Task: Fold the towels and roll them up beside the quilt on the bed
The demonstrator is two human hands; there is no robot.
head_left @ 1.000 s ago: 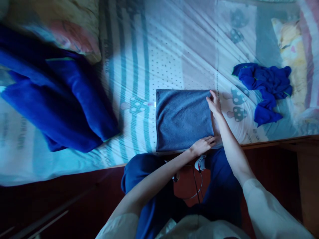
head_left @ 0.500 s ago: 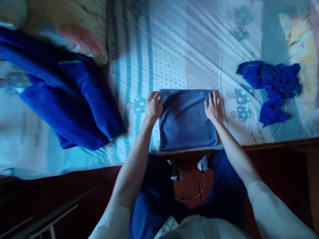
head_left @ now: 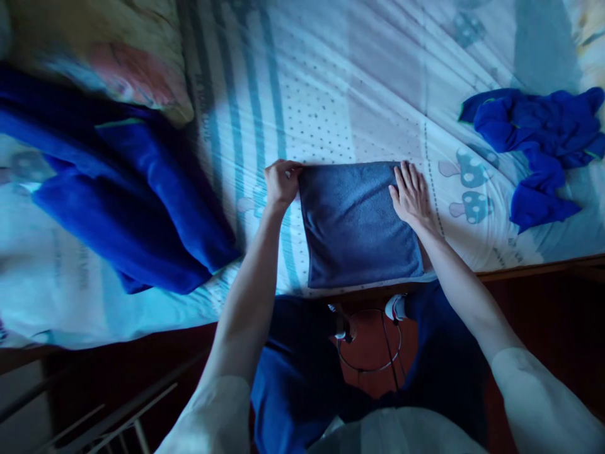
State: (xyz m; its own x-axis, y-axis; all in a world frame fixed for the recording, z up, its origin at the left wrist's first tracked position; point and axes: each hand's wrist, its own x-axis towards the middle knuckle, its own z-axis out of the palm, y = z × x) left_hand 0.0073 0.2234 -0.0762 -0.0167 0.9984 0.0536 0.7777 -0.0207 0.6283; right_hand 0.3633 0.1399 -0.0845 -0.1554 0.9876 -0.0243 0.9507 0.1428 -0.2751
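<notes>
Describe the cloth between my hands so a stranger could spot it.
Find the patterned bed, then its near edge. There, your left hand and right hand touch the cloth. It's a bluish grey rectangle; the left fabric heap and right bundle are bright blue.

The towel (head_left: 362, 227) was matt, slightly fuzzy cloth; the blanket (head_left: 165, 195) looked plush; the sheet (head_left: 382, 82) was smooth but wrinkled cloth; the bed edge (head_left: 534, 267) looked wooden.

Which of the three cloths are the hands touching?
The greyish cloth in the middle: the left hand pinches its corner, the right hand rests on its edge. The big blue cloth and crumpled blue cloth are untouched.
</notes>
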